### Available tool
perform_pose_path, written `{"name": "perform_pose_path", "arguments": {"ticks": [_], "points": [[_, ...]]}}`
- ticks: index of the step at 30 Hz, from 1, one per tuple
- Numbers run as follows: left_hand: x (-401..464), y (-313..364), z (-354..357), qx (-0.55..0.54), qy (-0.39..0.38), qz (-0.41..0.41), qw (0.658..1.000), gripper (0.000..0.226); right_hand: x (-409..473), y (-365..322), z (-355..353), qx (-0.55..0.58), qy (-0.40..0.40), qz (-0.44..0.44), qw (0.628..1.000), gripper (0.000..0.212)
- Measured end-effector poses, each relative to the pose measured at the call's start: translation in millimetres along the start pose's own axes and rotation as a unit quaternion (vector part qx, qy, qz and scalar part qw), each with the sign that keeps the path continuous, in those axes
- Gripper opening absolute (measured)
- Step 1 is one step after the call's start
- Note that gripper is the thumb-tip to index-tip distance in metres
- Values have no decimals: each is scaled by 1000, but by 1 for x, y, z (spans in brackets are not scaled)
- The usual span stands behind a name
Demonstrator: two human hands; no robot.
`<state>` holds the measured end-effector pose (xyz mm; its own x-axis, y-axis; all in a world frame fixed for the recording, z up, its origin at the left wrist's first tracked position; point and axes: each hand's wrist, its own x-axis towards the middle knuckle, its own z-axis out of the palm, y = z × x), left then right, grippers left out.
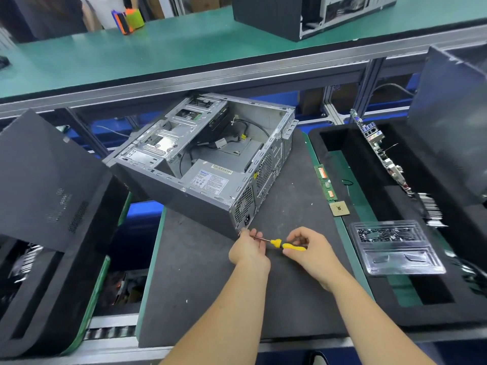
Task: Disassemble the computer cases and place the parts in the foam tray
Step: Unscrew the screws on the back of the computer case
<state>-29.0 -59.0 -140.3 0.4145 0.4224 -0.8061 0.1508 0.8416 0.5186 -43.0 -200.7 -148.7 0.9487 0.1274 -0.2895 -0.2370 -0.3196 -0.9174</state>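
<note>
Open grey sheet-metal computer case (205,159) lay centre frame on the mat, judged rigid, heavy, sharp-edged, best gripped by its frame; right hand (307,250) gripped yellow-handled screwdriver (283,245), left hand (249,248) pinched its shaft at the case's near corner.

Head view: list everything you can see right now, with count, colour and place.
case: one, grey, open, centre of mat
mat: one, dark grey, under case
screwdriver: one, yellow handle, tip at case's near corner
foam tray: one, black, right
motherboard: one, upright in tray slot
RAM stick: one, green, tray's left edge
CPU: one, gold, below RAM stick
screw box: one, clear plastic, on tray
second case: one, black, far bench
left hand: at case corner, fingers on shaft
right hand: grips handle
</note>
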Motion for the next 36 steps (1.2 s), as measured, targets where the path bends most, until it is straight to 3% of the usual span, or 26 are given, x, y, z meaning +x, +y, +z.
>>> {"name": "perform_pose_path", "arguments": {"ticks": [3, 5, 10, 13, 18, 20, 24, 28, 36], "points": [[2, 1, 3, -7, 10, 7, 1000, 21, 2, -1, 6, 23, -21, 62, 998, 4], [3, 1, 3, -7, 10, 7, 1000, 23, 3, -1, 8, 27, -40, 101, 994, 16], [4, 1, 1, -14, 10, -2, 1000, 20, 0, -3, 2, -51, -6, 19, 998, 7], [3, 1, 1, -19, 5, 0, 1000, 19, -3, -5, 0, -57, -2, -10, 998, 19], [1, 1, 2, -16, -1, 4, 1000, 9, -6, -5, 6, -39, -25, 40, 998, 7], [1, 1, 1, -18, -1, 6, 1000, 9, -5, -4, 8, -57, -53, 69, 995, 15], [-1, 2, 1, -22, -3, 3, 1000, 8, -6, -4, 7, -127, -19, 10, 992, 7], [-3, 3, 1, -23, 4, 1, 1000, 9, -8, -6, 4, -145, -1, -30, 989, 24], [-4, 1, -1, -4, -2, -11, 1000, 10, -8, 1, -3, -121, 30, -14, 992, 16]]}}
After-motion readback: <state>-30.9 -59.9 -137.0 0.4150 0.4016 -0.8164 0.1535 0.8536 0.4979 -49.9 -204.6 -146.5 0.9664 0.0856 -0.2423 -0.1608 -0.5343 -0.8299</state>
